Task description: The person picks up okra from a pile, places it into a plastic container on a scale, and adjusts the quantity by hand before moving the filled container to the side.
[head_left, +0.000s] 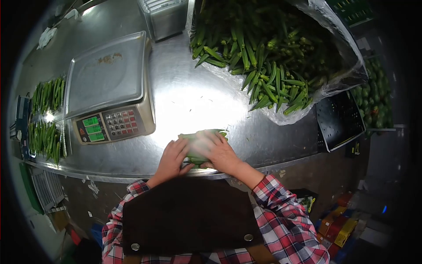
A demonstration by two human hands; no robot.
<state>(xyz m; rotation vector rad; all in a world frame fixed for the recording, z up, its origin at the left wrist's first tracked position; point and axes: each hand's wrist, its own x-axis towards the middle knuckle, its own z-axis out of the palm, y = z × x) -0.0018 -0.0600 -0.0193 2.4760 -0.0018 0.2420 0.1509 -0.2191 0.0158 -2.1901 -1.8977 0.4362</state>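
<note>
A small bunch of green okra (198,159) lies at the near edge of the metal table, between my two hands. My left hand (174,157) rests against its left side, fingers extended and slightly spread over the pods. From the right, my right hand (223,154) lies over the bunch with its fingers spread; the fingertips are partly blurred. Much of the bunch is hidden under both hands. Loose okra (268,83) spills from a large plastic-lined box beyond my right hand.
A scale (105,79) with lit green displays stands at the left on the metal table (176,97). Packed okra trays (46,138) lie farther left. A clear container stack (165,22) is at the back. A black crate (340,121) sits at the right.
</note>
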